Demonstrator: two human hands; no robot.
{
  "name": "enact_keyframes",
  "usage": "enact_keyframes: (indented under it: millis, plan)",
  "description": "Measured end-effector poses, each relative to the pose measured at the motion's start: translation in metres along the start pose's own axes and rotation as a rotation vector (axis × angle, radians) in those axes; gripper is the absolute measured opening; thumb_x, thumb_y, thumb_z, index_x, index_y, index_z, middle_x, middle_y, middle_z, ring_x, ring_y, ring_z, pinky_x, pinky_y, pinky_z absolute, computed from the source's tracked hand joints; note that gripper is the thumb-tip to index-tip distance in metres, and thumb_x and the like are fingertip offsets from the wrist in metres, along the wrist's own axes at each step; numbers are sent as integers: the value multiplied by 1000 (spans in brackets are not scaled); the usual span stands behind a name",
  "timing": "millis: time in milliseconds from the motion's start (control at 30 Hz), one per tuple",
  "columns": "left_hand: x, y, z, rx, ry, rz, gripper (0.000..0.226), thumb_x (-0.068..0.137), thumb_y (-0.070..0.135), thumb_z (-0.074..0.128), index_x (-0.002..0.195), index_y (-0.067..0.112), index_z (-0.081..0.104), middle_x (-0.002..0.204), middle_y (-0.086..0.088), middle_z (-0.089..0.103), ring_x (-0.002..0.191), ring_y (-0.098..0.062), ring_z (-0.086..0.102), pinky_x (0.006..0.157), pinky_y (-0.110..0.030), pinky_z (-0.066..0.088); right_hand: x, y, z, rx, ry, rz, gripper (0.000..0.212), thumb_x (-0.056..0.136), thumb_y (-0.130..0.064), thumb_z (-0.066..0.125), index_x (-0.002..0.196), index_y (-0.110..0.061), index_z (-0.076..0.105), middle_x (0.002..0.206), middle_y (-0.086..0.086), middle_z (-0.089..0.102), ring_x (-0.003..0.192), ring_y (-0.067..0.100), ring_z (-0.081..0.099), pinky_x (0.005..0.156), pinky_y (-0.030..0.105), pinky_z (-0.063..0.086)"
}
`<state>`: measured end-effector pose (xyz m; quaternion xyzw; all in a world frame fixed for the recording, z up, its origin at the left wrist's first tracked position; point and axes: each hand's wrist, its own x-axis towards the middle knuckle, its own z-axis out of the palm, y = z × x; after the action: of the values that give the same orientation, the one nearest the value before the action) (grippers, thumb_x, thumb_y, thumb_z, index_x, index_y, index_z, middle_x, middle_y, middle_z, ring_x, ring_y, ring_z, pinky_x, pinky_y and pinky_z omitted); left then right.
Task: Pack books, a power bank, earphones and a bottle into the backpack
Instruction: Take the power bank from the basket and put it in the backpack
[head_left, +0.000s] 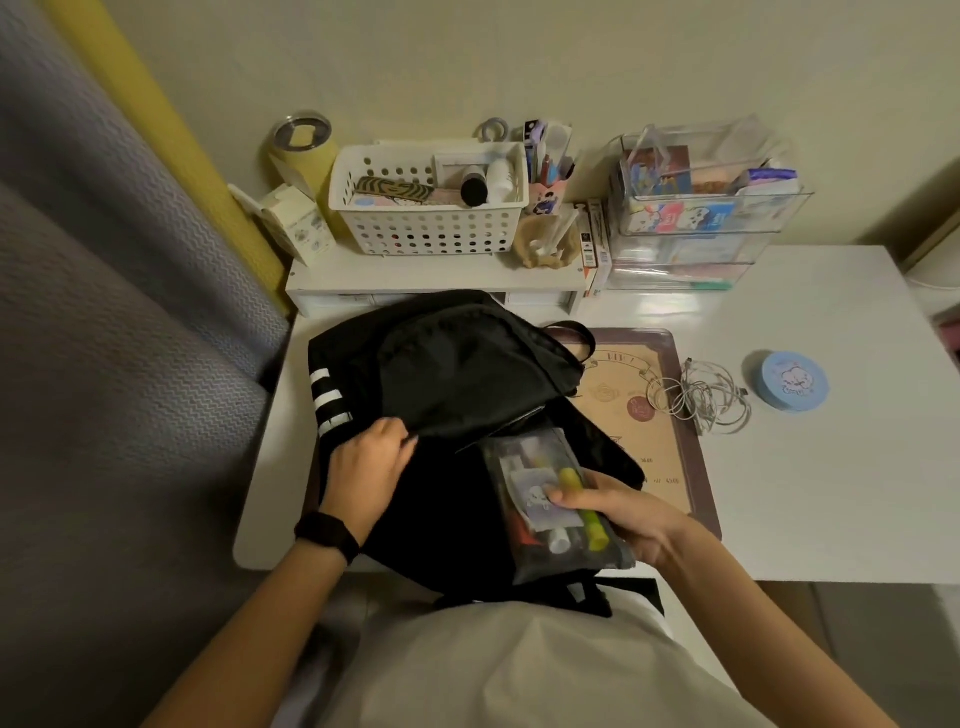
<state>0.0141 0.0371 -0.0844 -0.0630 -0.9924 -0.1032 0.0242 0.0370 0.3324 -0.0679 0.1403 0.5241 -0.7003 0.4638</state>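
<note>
1. The white rectangular desk (810, 509) carries everything. Its right half has bare room, so the right arm can swing there freely. At the left, the desk edge meets grey bedding, which leaves little room on that side.
2. The black fabric backpack (467, 374) lies at the near edge of the desk and partly hangs over it toward the person. This brings its mouth close to both hands. Its far end is near the white shelf riser (415, 280), so it cannot slide much further back.
3. The brown desk mat with a purple border (670, 441) lies partly under the backpack.
4. The pale yellow tumbler with a clear lid (306, 161), probably the bottle, stands far back at the wall, behind the white perforated basket (426, 228). Reaching it means going over the backpack.
5. The clear plastic pouch of pens and small tubes (540, 499) sits half in the backpack mouth.
6. The left hand (371, 462) grips the flap edge and lifts it, apparently to keep the mouth wide. The right hand (623, 512) clasps the pouch with curled fingers at its near end.
7. The tangled white cords (701, 397), likely the earphones, lie on the desk just beside the mat and are not yet packed. A power bank cannot be told.
</note>
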Motion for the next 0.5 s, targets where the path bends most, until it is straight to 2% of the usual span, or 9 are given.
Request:
enact_keyframes:
  millis: [67,133,167,267,400,500]
  plan:
    - [13,-2,-26,37,127,-1,26,92,30,52,78,10,56,67,-9,62,57,-31,61,47,-34,42,4,-1,3,-70,-35,51,57,64,-28,83,115,-9,65,112,17,69,95,26,67,89,40,52]
    - [25,-1,-53,39,240,4,23,92,25,57,76,9,54,61,-10,58,52,-33,58,43,-34,40,10,-6,14,-126,-90,89,43,75,-25,75,115,-11,66,115,13,69,101,24,66,101,42,45]
    - [30,0,-64,44,278,9,21,92,23,59,77,8,54,60,-11,58,52,-33,58,43,-34,39,17,-10,22,-142,-113,100,35,81,-22,70,114,-11,66,112,11,70,99,22,67,99,40,47]
    - [37,4,-84,48,332,17,18,91,20,61,79,7,56,61,-11,59,53,-33,59,43,-33,38,45,-31,55,-97,-209,129,20,90,-15,59,108,-12,66,98,6,73,84,17,70,78,29,56]
    - [25,-1,-80,31,307,9,15,88,19,64,80,7,58,61,-12,60,54,-34,61,44,-32,35,103,-63,85,-57,-264,193,27,82,-26,70,98,-5,70,87,6,74,75,15,69,80,24,53]
    - [15,-5,-78,0,293,-7,14,86,16,67,79,6,59,60,-11,61,51,-32,61,46,-28,33,131,-72,75,-85,-196,182,40,77,-28,77,105,-2,67,93,9,71,82,18,65,99,26,42]
